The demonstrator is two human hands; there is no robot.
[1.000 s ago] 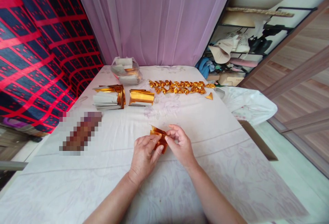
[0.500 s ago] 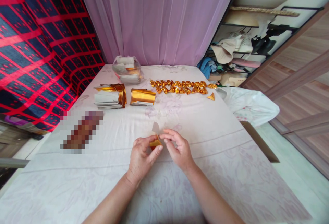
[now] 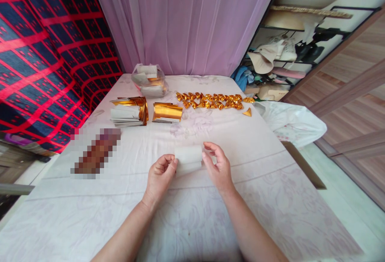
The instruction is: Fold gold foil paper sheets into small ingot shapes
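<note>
A small pale sheet of paper (image 3: 188, 154), slightly curved, is held up over the table in front of me. My left hand (image 3: 162, 171) pinches its left edge between thumb and bent fingers. At the right edge is my right hand (image 3: 219, 165), its thumb against the paper and its index finger raised by the top corner; the other fingertips are partly hidden. Beyond the hands lie a stack of gold foil paper (image 3: 167, 112) and a larger stack of curled gold-and-white sheets (image 3: 129, 113). Folded gold foil pieces (image 3: 210, 101) form rows at the back right, with a single folded piece (image 3: 247, 112) apart.
A clear plastic bag (image 3: 149, 80) of paper sheets stands at the table's back left. A pixelated reddish-brown patch (image 3: 98, 151) covers something on the left. Purple curtain (image 3: 186, 21) hangs behind the table. On the right are a white plastic bag (image 3: 294, 121) and shelves with a cap (image 3: 261, 60).
The paper, folded with gold showing before, is now spread wider with its pale side showing. My hands have moved apart, the right one slightly up and to the right.
</note>
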